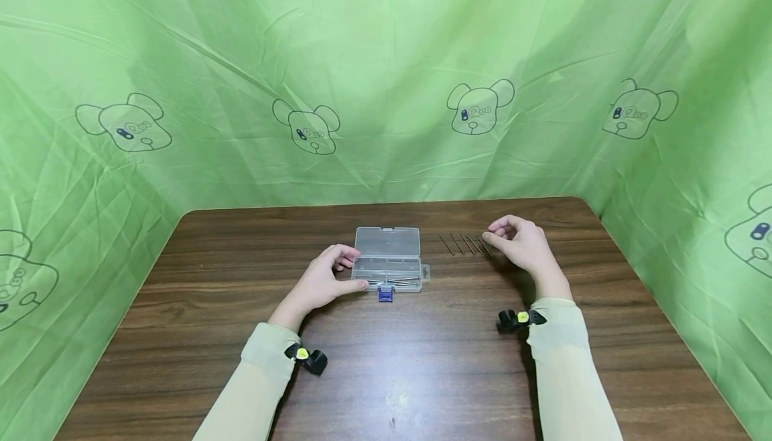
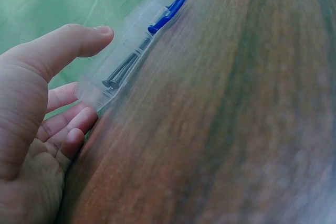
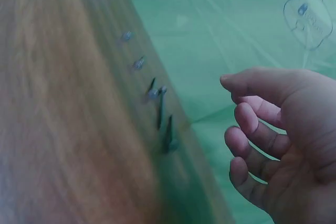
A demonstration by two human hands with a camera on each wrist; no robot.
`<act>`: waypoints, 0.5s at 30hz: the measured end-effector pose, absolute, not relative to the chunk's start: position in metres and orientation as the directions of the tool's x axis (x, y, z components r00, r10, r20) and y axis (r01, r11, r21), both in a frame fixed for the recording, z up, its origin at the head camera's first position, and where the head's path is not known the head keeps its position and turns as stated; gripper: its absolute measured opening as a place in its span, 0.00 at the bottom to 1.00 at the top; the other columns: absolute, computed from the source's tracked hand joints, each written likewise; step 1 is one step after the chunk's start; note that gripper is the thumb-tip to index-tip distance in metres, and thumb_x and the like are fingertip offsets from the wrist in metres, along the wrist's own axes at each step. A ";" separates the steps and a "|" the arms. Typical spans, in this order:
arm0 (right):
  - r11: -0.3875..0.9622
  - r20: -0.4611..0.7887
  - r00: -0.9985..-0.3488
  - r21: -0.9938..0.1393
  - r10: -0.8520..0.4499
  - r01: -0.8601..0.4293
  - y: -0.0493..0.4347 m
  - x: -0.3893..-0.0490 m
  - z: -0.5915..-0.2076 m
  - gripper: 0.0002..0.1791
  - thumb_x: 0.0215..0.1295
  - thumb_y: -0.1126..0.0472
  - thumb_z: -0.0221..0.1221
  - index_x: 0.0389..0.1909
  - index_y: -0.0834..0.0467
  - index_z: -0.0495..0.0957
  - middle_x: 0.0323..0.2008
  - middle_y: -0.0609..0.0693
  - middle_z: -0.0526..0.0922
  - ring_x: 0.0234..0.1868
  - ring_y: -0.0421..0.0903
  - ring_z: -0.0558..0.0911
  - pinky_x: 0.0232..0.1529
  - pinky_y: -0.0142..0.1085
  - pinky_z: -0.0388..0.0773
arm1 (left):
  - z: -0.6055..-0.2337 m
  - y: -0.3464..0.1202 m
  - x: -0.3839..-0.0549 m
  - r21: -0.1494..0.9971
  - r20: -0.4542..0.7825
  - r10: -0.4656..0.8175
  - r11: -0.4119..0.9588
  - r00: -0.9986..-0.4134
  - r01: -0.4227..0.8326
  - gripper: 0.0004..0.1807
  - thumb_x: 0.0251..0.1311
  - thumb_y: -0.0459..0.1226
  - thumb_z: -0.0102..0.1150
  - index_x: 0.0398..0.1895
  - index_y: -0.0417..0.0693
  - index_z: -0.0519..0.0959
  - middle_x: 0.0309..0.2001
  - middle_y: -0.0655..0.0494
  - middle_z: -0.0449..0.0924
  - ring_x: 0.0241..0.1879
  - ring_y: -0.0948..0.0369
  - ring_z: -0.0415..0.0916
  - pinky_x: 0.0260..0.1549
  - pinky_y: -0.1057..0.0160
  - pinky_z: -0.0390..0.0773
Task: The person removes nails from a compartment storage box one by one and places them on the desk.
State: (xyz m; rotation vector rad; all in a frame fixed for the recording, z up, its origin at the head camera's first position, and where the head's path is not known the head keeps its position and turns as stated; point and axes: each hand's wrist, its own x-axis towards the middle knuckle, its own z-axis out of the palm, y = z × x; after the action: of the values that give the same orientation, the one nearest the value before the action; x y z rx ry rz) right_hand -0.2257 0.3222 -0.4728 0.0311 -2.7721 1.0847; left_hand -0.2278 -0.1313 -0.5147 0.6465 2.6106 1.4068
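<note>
A clear plastic box [image 1: 387,264] stands with its lid [image 1: 388,242] raised and a blue latch [image 1: 385,293] at the front. Several long nails [image 2: 123,72] lie in its front compartment. My left hand [image 1: 322,283] is at the box's left end, fingers touching that end and thumb by the front corner. To the right of the box, several loose nails [image 1: 470,245] lie slanted in a row on the table. Just above the rightmost of them is my right hand [image 1: 517,243]. Its fingers [image 3: 247,142] are loosely bent, and nothing shows between them and the thumb.
A dark wooden table [image 1: 422,354] carries everything. Green cloth [image 1: 386,59] printed with bear outlines surrounds its back and sides. Each wrist bears a black camera strap, one on the left sleeve [image 1: 259,367] and one on the right sleeve [image 1: 567,360].
</note>
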 end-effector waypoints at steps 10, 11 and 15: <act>0.664 0.148 -0.984 -0.727 -0.094 -0.173 0.293 -0.225 -0.450 0.17 0.73 0.50 0.72 0.51 0.58 0.86 0.42 0.51 0.89 0.44 0.49 0.86 0.49 0.40 0.81 | -0.517 -0.132 -0.228 0.813 0.112 0.412 0.485 -0.904 0.322 0.34 0.54 0.47 0.87 0.62 0.52 0.81 0.55 0.55 0.83 0.54 0.58 0.80 0.58 0.52 0.79; 0.656 0.143 -0.983 -0.733 -0.111 -0.181 0.290 -0.225 -0.449 0.18 0.73 0.50 0.72 0.52 0.59 0.85 0.43 0.51 0.89 0.45 0.49 0.87 0.50 0.40 0.81 | -0.516 -0.132 -0.227 0.813 0.112 0.413 0.485 -0.904 0.322 0.34 0.54 0.48 0.87 0.62 0.52 0.81 0.55 0.56 0.83 0.54 0.58 0.80 0.58 0.52 0.79; 0.633 0.124 -0.980 -0.749 -0.154 -0.194 0.282 -0.223 -0.445 0.18 0.72 0.52 0.73 0.53 0.60 0.85 0.43 0.52 0.89 0.46 0.49 0.86 0.52 0.42 0.82 | -0.515 -0.131 -0.227 0.818 0.122 0.415 0.472 -0.902 0.327 0.34 0.54 0.48 0.87 0.62 0.51 0.82 0.55 0.54 0.83 0.54 0.56 0.81 0.58 0.51 0.79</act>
State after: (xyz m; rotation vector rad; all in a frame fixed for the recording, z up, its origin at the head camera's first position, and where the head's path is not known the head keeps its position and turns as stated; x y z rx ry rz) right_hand -0.2234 0.2822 -0.4448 0.2980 -2.7948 1.2909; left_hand -0.2268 -0.1313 -0.5151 0.6607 2.6142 1.4214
